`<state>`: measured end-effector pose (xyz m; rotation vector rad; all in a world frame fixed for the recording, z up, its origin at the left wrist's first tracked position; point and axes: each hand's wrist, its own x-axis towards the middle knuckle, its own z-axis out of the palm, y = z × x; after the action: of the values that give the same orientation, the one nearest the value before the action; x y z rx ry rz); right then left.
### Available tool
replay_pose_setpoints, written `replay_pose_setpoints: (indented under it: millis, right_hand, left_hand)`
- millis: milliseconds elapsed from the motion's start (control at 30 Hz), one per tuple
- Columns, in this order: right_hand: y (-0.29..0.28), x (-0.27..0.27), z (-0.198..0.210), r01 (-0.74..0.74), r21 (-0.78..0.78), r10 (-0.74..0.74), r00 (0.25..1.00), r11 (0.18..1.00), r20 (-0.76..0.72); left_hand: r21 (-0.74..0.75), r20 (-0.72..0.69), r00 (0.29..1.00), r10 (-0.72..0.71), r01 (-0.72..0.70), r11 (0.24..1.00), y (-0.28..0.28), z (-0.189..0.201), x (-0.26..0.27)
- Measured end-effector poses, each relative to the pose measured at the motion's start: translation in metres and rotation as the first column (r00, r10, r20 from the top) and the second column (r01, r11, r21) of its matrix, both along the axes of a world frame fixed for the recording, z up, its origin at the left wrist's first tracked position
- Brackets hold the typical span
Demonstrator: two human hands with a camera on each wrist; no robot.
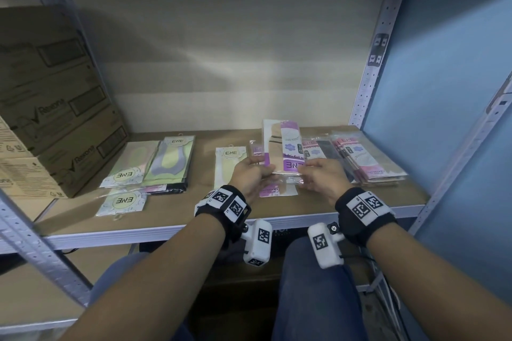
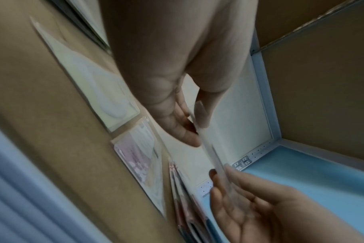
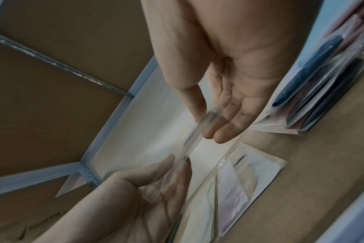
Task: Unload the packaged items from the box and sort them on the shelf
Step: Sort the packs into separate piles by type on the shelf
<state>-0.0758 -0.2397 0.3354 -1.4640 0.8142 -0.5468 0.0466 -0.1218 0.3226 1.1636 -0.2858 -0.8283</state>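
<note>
I hold a clear sock packet [image 1: 282, 147] with a purple ENE band upright just above the shelf board [image 1: 194, 210], between both hands. My left hand [image 1: 256, 167] pinches its lower left edge and my right hand [image 1: 311, 171] pinches its lower right corner. In the left wrist view the packet [image 2: 214, 156] shows edge-on, held between thumb and fingers of the left hand [image 2: 195, 121], with the right hand [image 2: 229, 189] at its far end. The right wrist view shows the right hand [image 3: 212, 126] pinching the packet [image 3: 189, 143]. A second purple packet [image 1: 277, 190] lies flat beneath.
A pile of pink packets [image 1: 368, 160] lies at the right of the shelf. A yellow ENE packet [image 1: 228, 166] sits left of my hands, and more ENE packets [image 1: 155, 160] lie further left. Stacked cardboard boxes [image 1: 55, 108] fill the left end. Metal uprights [image 1: 371, 63] frame the bay.
</note>
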Motion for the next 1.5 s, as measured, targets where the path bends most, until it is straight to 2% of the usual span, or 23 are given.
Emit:
replay_pose_setpoints:
  millis: [100,167,233,333,400,467,600,700,733,800,867,967,1033,1100,1167,1300,1400,1500]
  right_hand:
    - [-0.002,-0.004,0.002,0.007,0.039,-0.009,0.999,0.999,0.04]
    - [-0.007,-0.009,0.003,0.029,0.018,-0.029,1.0,0.999,0.01]
    - [-0.013,-0.014,0.005,0.032,-0.023,-0.033,0.998,0.999,-0.044]
    - [-0.019,-0.024,0.008,0.013,-0.128,-0.033,0.987,0.992,-0.158]
    - [-0.021,-0.029,0.011,-0.029,-0.214,-0.018,0.977,0.976,-0.213]
    - [-0.021,-0.032,0.012,-0.079,-0.292,0.006,0.97,0.953,-0.245]
    - [-0.015,-0.032,0.011,-0.128,-0.337,0.034,0.962,0.933,-0.272]
    - [-0.012,-0.028,0.011,-0.141,-0.348,0.05,0.964,0.927,-0.26]
    - [-0.012,-0.028,0.011,-0.143,-0.359,0.049,0.964,0.922,-0.26]
    - [-0.013,-0.027,0.011,-0.143,-0.393,0.039,0.965,0.908,-0.261]
    - [-0.013,-0.025,0.012,-0.141,-0.416,0.015,0.956,0.898,-0.292]
    - [-0.016,-0.02,0.009,-0.059,-0.469,-0.117,0.935,0.881,-0.336]
    - [-0.016,-0.016,0.008,0.035,-0.532,-0.215,0.935,0.846,-0.281]
    - [-0.014,-0.011,0.008,0.092,-0.535,-0.239,0.948,0.84,-0.212]
    - [-0.007,-0.005,0.01,0.06,-0.497,-0.198,0.953,0.865,-0.23]
    - [0.007,0.013,0.002,-0.141,-0.34,0.046,0.961,0.93,-0.273]
    - [0.016,0.025,0.0,-0.183,-0.167,0.155,0.974,0.969,-0.166]
    - [0.021,0.033,0.002,-0.13,-0.014,0.13,0.991,0.991,-0.036]
  left_hand:
    - [0.074,0.121,0.993,-0.001,-0.008,0.997,0.004,-0.001,0.005]
    - [0.181,0.276,0.961,0.013,-0.065,0.981,0.006,-0.002,0.017]
    - [0.271,0.446,0.894,0.036,-0.173,0.947,0.011,-0.002,0.034]
    - [0.307,0.668,0.743,0.043,-0.328,0.893,0.023,0.0,0.061]
    - [0.309,0.751,0.661,0.01,-0.364,0.878,0.03,0.0,0.073]
    - [0.32,0.78,0.625,-0.035,-0.35,0.88,0.036,-0.002,0.079]
    - [0.445,0.679,0.693,-0.241,-0.129,0.886,0.044,0.0,0.077]
    - [0.482,0.669,0.669,-0.323,-0.06,0.874,0.048,0.003,0.071]
    - [0.474,0.644,0.693,-0.324,-0.03,0.88,0.049,0.005,0.07]
    - [0.44,0.576,0.761,-0.299,0.021,0.898,0.051,0.007,0.069]
    - [0.394,0.531,0.814,-0.235,0.008,0.919,0.054,0.009,0.072]
    - [0.33,0.468,0.875,-0.119,-0.048,0.943,0.055,0.007,0.075]
    - [0.275,0.41,0.912,-0.023,-0.099,0.956,0.056,0.005,0.074]
    - [0.187,0.311,0.947,0.075,-0.139,0.973,0.057,0.004,0.072]
    - [0.101,0.208,0.969,0.13,-0.153,0.983,0.055,0.004,0.067]
    - [-0.026,0.04,0.993,0.114,-0.113,0.993,0.048,0.003,0.055]
    - [-0.057,-0.034,0.993,0.11,-0.111,0.992,0.041,0.0,0.043]
    - [-0.033,-0.043,0.99,0.131,-0.132,0.991,0.032,-0.005,0.033]
